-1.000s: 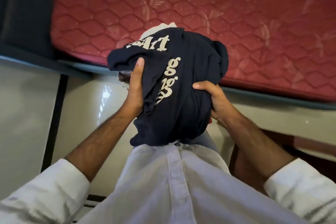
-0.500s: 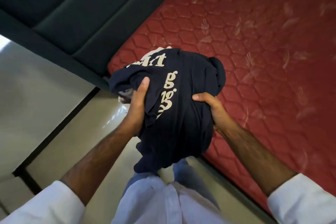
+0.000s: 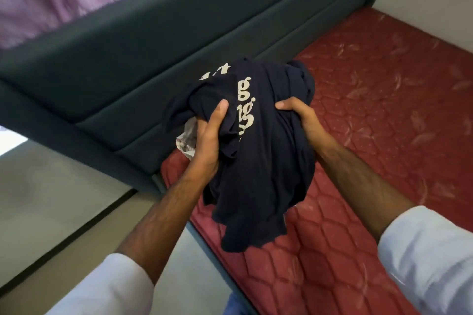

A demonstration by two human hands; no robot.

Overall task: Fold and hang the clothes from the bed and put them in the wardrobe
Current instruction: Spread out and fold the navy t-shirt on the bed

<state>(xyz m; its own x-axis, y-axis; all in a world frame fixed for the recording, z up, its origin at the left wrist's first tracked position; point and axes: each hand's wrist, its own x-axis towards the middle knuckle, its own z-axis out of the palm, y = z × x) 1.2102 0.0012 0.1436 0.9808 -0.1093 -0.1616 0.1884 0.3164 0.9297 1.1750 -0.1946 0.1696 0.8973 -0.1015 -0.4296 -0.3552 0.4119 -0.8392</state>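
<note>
Head view: both hands grasp a bundled navy shirt [image 3: 261, 161] with pale lettering, held up over the corner of the red mattress [image 3: 384, 120]; left hand [image 3: 208, 146] clutches its left side, thumb on top; right hand [image 3: 302, 120] grips the right side; a pale cloth [image 3: 186, 141] peeks out beside the left hand; the dark headboard [image 3: 158, 59] lies behind.

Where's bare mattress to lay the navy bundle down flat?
Free: the red mattress to the right of the right hand, toward the wall. Tighter at the left, where the dark headboard borders it and the navy bundle, gripped by the left hand, hangs.
</note>
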